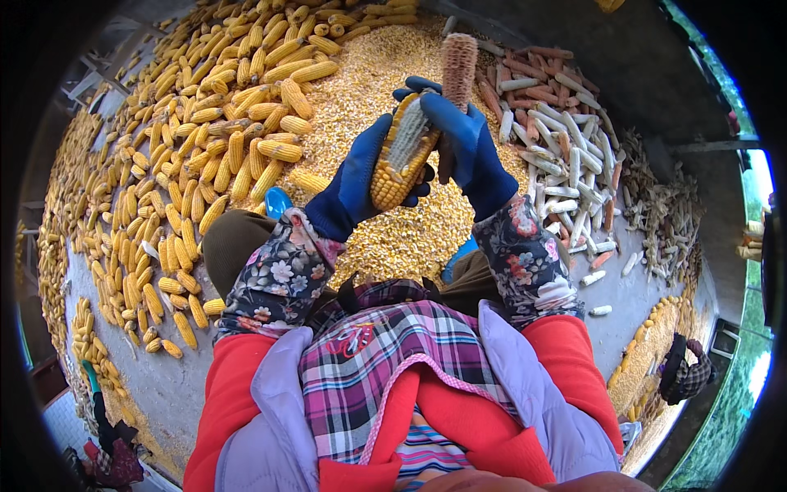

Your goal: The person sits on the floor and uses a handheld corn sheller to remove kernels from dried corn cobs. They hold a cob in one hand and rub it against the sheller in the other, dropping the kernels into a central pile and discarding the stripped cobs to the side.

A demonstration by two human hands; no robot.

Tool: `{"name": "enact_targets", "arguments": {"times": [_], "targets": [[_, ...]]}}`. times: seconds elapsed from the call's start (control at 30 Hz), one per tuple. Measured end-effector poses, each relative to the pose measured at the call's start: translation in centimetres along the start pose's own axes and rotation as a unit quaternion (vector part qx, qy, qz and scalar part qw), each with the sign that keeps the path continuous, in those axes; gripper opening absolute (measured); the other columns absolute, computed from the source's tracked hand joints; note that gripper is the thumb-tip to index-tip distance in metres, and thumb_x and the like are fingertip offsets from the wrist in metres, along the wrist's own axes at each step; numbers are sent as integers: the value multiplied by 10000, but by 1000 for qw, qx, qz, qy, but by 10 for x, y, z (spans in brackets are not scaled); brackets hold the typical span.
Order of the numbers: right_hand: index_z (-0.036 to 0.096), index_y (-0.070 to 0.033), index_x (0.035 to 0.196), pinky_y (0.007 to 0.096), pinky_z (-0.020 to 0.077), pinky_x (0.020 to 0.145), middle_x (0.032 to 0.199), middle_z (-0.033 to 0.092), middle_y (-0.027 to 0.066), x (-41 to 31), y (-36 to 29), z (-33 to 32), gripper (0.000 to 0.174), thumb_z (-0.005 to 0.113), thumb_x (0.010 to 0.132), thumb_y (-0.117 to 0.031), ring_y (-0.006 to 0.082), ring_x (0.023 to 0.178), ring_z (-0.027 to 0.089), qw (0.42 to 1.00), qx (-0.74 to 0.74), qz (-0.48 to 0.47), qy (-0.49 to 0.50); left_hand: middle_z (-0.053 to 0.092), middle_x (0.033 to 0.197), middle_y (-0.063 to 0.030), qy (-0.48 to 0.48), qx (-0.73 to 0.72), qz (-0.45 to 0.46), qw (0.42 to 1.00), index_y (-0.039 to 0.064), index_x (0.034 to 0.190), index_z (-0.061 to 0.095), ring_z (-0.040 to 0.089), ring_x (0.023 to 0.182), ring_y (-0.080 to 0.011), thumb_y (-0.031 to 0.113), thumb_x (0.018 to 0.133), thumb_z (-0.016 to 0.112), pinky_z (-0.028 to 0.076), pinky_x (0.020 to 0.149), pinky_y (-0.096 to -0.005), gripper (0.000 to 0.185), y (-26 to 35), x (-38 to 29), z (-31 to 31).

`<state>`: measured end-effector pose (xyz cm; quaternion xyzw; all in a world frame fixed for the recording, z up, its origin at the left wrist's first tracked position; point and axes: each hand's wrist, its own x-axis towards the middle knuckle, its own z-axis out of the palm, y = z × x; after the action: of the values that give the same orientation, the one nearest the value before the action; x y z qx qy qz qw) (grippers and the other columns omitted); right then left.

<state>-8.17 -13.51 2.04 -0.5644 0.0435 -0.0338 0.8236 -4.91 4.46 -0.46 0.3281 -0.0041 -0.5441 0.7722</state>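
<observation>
My left hand, in a blue work glove, grips an ear of corn tilted with its tip toward me. A broad strip of the ear is bare, pale cob; yellow kernels remain along both sides and at the near end. My right hand, gloved alike, is closed around a reddish bare corncob that stands upright out of the fist. Its thumb or a finger lies across the upper part of the ear. Loose kernels form a heap beneath both hands.
Unshelled yellow ears cover the floor on the left. Bare white and red cobs lie piled at the right, with dry husks beyond them. Other people sit at the lower right and lower left.
</observation>
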Motion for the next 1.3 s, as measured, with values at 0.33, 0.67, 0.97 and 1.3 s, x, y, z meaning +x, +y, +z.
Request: {"name": "enact_targets", "arguments": {"times": [0.33,0.67,0.97,1.3], "targets": [[678,-29,1243,310,576,766,1015,743,122,12,-2,-2,375,732,920,-212,155,874,713,918,-314,-225,90,714,1026,-125,-65,-17,40,997,78,1295,591,702,779,-193,642,1023,420,570,631,-309,649,1,5,-23],[725,-29,1090,428,508,938,1115,719,169,11,48,29,317,746,819,-192,344,1050,660,814,-481,-319,59,705,899,-110,175,172,215,945,41,1241,592,691,679,-243,499,1063,420,589,594,-361,521,-28,39,-18],[711,-29,1059,356,567,715,883,741,104,12,15,28,274,756,879,-230,188,782,709,950,-200,-174,165,715,903,-89,171,98,74,978,114,1156,623,696,727,-198,657,1015,406,553,557,-327,602,-14,25,-19],[715,-74,970,480,506,864,938,706,170,16,60,39,253,724,786,-247,384,922,643,841,-473,-232,121,685,877,-92,205,236,249,917,75,1151,627,662,662,-183,531,1044,461,528,539,-299,497,-36,66,-55]]}}
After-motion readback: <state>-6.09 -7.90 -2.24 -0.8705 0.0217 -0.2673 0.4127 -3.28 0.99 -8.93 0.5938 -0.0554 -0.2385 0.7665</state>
